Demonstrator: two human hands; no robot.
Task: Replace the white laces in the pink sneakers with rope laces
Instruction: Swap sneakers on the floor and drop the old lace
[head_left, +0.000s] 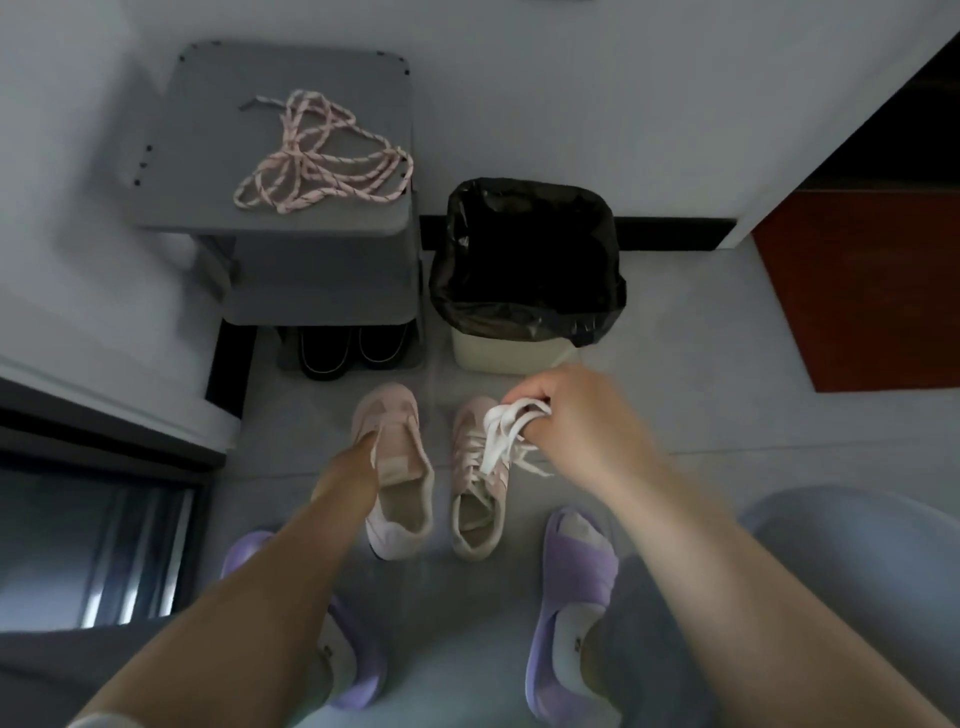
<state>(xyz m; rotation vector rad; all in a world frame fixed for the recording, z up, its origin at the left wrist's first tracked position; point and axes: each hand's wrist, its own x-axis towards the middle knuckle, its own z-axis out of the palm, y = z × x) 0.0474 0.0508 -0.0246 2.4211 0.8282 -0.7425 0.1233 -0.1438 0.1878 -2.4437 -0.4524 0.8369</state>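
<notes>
Two pink sneakers stand side by side on the floor. The left sneaker (400, 467) has no lace, and my left hand (358, 457) grips its near side. The right sneaker (478, 483) still carries a white lace through its eyelets. My right hand (566, 410) hovers over that shoe's toe, closed on a bunched white lace (506, 426) whose ends dangle down. The pink-and-white rope laces (317, 156) lie in a loose pile on top of a grey stool (218, 130) farther back.
A cream bin lined with a black bag (530, 260) stands right behind the sneakers. Black shoes (353, 348) sit under the stool. My feet in purple slippers (571, 587) flank the sneakers. A wall and cabinet close the left side.
</notes>
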